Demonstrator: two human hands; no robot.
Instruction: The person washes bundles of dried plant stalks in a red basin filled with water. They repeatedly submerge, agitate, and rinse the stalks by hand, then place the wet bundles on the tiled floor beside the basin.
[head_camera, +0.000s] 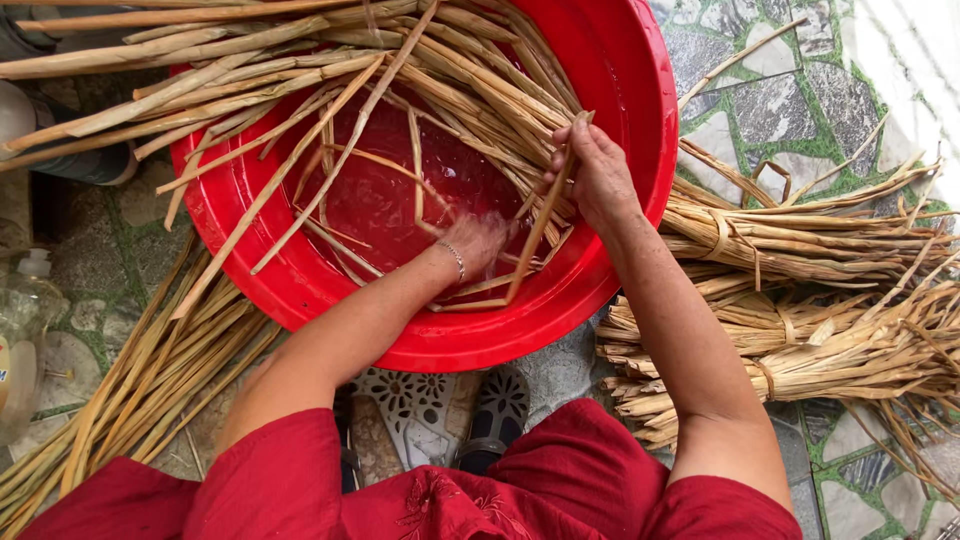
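Head view: hands (540, 205) work reeds (545, 215) inside the red basin's (640, 110) rim.

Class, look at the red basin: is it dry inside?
No. Water fills the bottom of the red basin, and the left hand is dipped in it among the soaking straw stalks.

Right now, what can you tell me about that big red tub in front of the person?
The red plastic basin is round and wide, with a thick rolled rim, and sits upright on the stone-paved ground. It holds shallow water and long dried reed stalks, many lying across its rim. The left hand dips into the water; the right hand holds a stalk above it. Tied reed bundles press against its right side.
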